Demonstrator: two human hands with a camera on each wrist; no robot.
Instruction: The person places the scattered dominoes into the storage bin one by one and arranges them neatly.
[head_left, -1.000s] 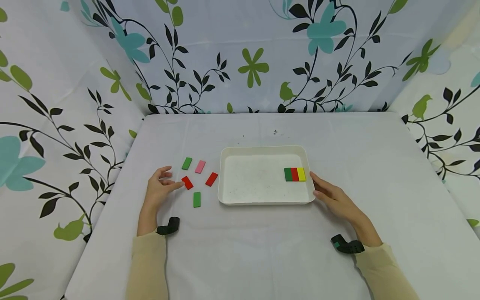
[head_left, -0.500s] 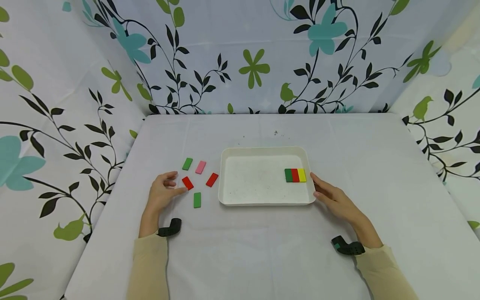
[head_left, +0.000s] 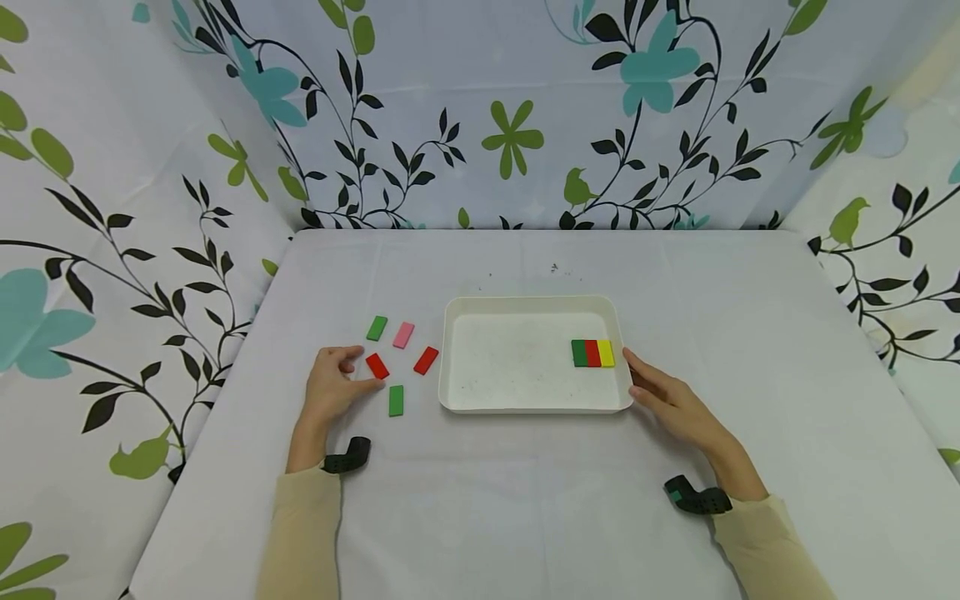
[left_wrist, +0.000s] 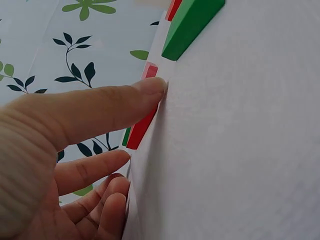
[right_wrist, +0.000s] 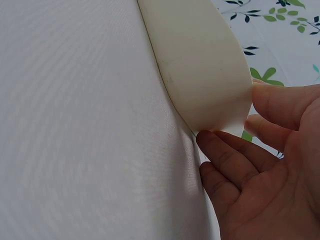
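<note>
In the head view my left hand (head_left: 330, 385) spreads thumb and index finger around the near left corner of a red tile (head_left: 377, 366) lying flat on the table. The left wrist view has the thumb crossing in front of that tile, with the index fingertip just beyond its lower end. A cream tray (head_left: 517, 392) lies in the middle; at its right end sit a green tile (head_left: 579, 353), a red one (head_left: 592, 353) and a yellow one (head_left: 607, 353), side by side. My right hand (head_left: 678, 407) rests its fairly straight fingers against the tray's right end (right_wrist: 210, 75).
Around the left hand lie a green tile (head_left: 377, 327), a pink tile (head_left: 402, 335), a second red tile (head_left: 426, 360) and a nearer green tile (head_left: 396, 401). A white cloth (head_left: 525, 492) covers the table. Patterned curtains (head_left: 450, 83) stand behind and at both sides.
My left hand has shifted slightly right, its thumb sliding along the near side of the red tile. The right hand stays at the tray, and the tiles keep their places.
</note>
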